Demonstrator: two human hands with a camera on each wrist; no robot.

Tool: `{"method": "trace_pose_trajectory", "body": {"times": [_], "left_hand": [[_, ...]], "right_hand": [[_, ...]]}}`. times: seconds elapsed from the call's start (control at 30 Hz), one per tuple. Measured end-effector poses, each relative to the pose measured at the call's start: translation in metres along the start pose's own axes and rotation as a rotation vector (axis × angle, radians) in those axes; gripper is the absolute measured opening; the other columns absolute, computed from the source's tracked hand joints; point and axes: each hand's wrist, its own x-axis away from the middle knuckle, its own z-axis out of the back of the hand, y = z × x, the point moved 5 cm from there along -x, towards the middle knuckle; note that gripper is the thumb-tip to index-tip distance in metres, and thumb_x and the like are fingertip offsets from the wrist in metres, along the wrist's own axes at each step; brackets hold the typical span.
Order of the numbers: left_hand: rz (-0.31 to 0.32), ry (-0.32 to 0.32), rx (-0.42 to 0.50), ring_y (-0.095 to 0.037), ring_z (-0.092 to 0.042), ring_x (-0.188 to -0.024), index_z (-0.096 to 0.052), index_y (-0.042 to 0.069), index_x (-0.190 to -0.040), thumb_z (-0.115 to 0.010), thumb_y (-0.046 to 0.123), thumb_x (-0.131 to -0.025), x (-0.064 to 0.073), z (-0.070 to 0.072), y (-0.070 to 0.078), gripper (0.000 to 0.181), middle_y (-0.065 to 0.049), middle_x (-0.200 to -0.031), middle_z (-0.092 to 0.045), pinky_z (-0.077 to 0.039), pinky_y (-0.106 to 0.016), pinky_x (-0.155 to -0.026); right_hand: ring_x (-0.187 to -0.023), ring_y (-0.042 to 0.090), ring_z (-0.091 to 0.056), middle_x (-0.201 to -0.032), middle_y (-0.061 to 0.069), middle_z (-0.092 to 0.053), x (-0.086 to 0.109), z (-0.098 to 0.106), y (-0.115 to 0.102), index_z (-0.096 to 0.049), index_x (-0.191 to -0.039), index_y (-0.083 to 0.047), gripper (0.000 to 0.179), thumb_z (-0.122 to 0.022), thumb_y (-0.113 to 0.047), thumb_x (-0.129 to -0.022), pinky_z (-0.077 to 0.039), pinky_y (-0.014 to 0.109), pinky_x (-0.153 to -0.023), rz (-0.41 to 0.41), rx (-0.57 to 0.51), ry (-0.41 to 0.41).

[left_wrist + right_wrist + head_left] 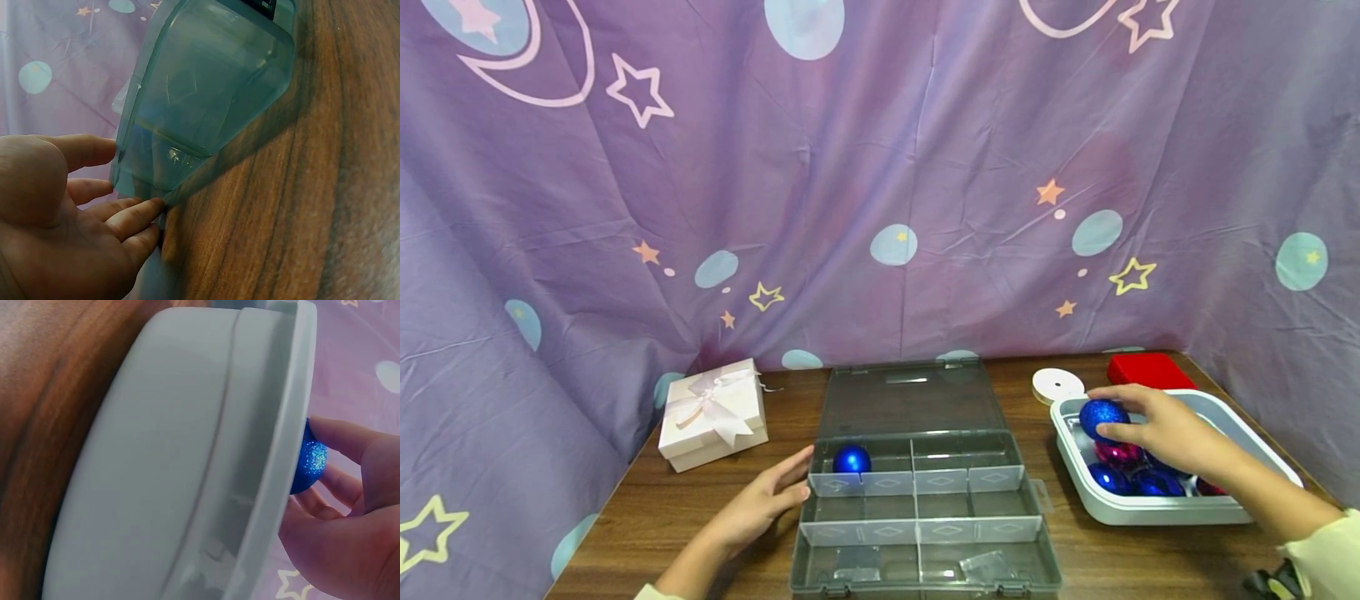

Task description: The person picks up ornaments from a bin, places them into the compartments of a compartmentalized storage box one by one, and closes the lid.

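My right hand [1165, 429] pinches a glittery blue ball [1103, 419] between thumb and fingers, over the left part of a white tub [1150, 510]. Below it in the tub lie shiny blue balls [1157, 483] and a magenta ball [1118, 454]. The right wrist view shows the glittery ball just past the tub's rim. My left hand [760, 504] touches the left side of a clear divided case [917, 529] with its fingers extended. One matte blue ball [852, 459] sits in the case's back left compartment. The case's lid [910, 400] lies open toward the back.
A white gift box [715, 417] with a ribbon bow stands at the left. Behind the tub are a white ribbon spool [1057, 385] and a red box [1150, 372]. Small clear plastic packets [988, 567] lie in the front compartments. A patterned purple curtain [880, 167] hangs behind the table.
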Motion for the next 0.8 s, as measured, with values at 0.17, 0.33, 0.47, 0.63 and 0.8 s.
{"method": "trace_pose_trajectory", "body": {"times": [0.17,0.33,0.47,0.63,0.8], "left_hand": [[0.000,-0.010,0.016,-0.053,-0.032,-0.146,-0.011,-0.010,-0.160,-0.053,0.010,-0.106,0.000,0.000,-0.001,0.071,-0.041,-0.159,-0.021,-0.037,-0.012,-0.108],[0.008,-0.011,0.015,-0.053,-0.033,-0.145,-0.012,-0.010,-0.160,-0.053,0.011,-0.106,0.000,0.000,-0.002,0.071,-0.041,-0.159,-0.021,-0.038,-0.019,-0.112],[0.009,-0.012,0.008,-0.053,-0.032,-0.145,-0.012,-0.010,-0.160,-0.053,0.011,-0.106,0.000,0.001,-0.001,0.071,-0.041,-0.159,-0.021,-0.037,-0.018,-0.113],[-0.003,-0.013,0.008,-0.054,-0.030,-0.145,-0.011,-0.011,-0.159,-0.053,0.009,-0.106,-0.001,0.000,-0.001,0.071,-0.042,-0.159,-0.021,-0.036,-0.012,-0.108],[-0.005,-0.011,0.008,-0.054,-0.029,-0.146,-0.011,-0.012,-0.159,-0.053,0.009,-0.106,0.000,0.000,-0.001,0.070,-0.041,-0.159,-0.021,-0.036,-0.012,-0.109]], "right_hand": [[-0.114,0.054,-0.063,-0.129,0.029,-0.064,-0.001,0.005,-0.005,-0.065,-0.133,0.000,0.049,-0.080,-0.021,-0.091,-0.055,0.063,-0.091,-0.007,0.001,0.007],[-0.112,0.052,-0.065,-0.125,0.027,-0.067,-0.003,0.012,-0.010,-0.067,-0.129,0.001,0.046,-0.082,-0.016,-0.089,-0.055,0.026,-0.086,0.035,0.013,0.038],[-0.112,0.049,-0.066,-0.123,0.024,-0.068,-0.004,0.017,-0.014,-0.068,-0.128,-0.001,0.045,-0.082,-0.017,-0.088,-0.043,0.006,-0.084,0.065,0.020,0.071],[-0.110,0.048,-0.066,-0.120,0.020,-0.070,-0.005,0.021,-0.021,-0.070,-0.127,-0.003,0.044,-0.083,-0.016,-0.087,-0.038,0.001,-0.085,0.106,0.010,0.105],[-0.112,0.047,-0.067,-0.121,0.020,-0.070,-0.008,0.020,-0.029,-0.068,-0.131,-0.003,0.047,-0.082,-0.019,-0.089,-0.043,0.006,-0.086,0.094,0.001,0.077]]}}
